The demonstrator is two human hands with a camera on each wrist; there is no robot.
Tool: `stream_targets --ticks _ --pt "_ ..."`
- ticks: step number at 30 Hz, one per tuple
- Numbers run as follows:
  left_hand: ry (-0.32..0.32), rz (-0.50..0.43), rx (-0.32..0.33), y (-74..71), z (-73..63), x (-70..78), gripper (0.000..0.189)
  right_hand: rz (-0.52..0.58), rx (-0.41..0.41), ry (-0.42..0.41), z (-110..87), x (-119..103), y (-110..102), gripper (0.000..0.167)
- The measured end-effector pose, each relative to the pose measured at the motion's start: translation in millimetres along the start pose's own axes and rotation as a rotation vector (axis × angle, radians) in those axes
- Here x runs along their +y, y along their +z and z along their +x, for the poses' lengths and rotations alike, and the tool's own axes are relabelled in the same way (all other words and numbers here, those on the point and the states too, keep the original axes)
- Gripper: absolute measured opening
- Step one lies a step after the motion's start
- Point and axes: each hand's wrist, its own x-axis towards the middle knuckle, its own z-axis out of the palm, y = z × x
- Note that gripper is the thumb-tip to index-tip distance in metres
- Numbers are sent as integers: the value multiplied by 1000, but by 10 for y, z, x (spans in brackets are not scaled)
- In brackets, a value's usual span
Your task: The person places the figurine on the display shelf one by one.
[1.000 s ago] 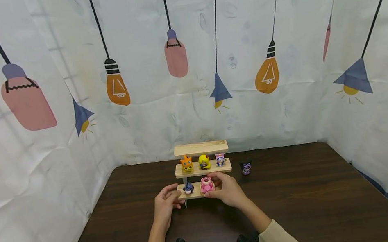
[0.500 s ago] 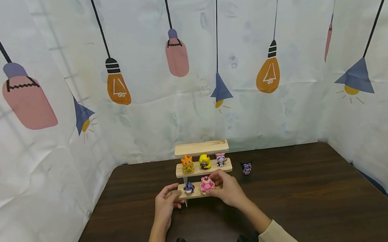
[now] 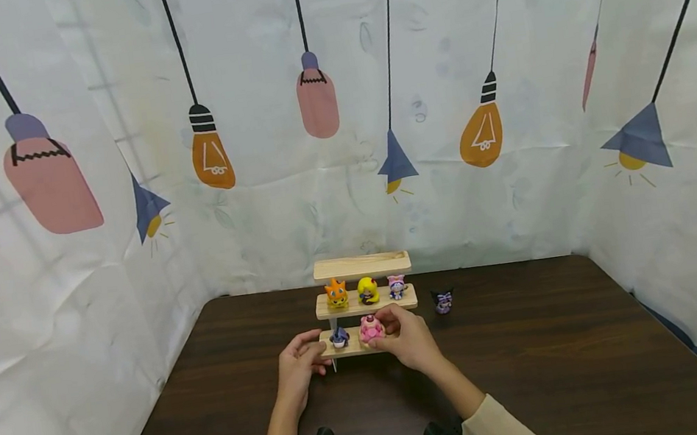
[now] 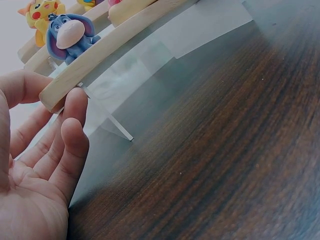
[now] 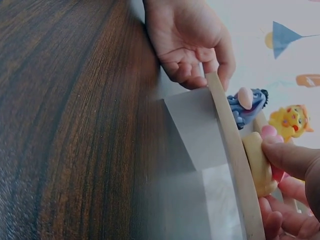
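Observation:
A three-tier wooden display shelf (image 3: 362,267) with clear supports stands at the back of the table. My left hand (image 3: 296,366) grips the left end of its lowest tier (image 4: 117,46), thumb above and fingers curled underneath. On that tier sits a blue donkey figurine (image 4: 70,37), close to the left thumb. My right hand (image 3: 411,342) pinches a pink bear figurine (image 3: 371,328) over the right half of the same tier. The right wrist view shows the bear's cream-yellow base (image 5: 259,165) right at the board, with the right thumb (image 5: 287,157) against it.
The middle tier bears an orange-and-yellow figurine (image 3: 336,295), a yellow-haired one (image 3: 368,291) and a pink-and-white one (image 3: 396,286). A black-and-purple figurine (image 3: 444,302) stands on the dark table (image 3: 542,354) right of the shelf. A lamp-patterned cloth (image 3: 295,217) hangs behind.
The pink bear has tipped and turned slightly in my right hand's fingers, staying over the lowest tier. My left hand keeps its grip on the shelf end.

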Motion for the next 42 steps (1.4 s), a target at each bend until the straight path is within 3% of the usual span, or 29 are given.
stream_targets --ticks 28,35,42 --pt "14 -7 -13 -2 2 -12 37 7 1 -1 -3 -45 -25 41" --pt "16 -1 -11 -2 -1 -5 35 -4 -81 -7 15 -33 -121 39" --pt "19 -6 -11 -2 6 -9 34 2 -268 5 42 -13 -385 36"
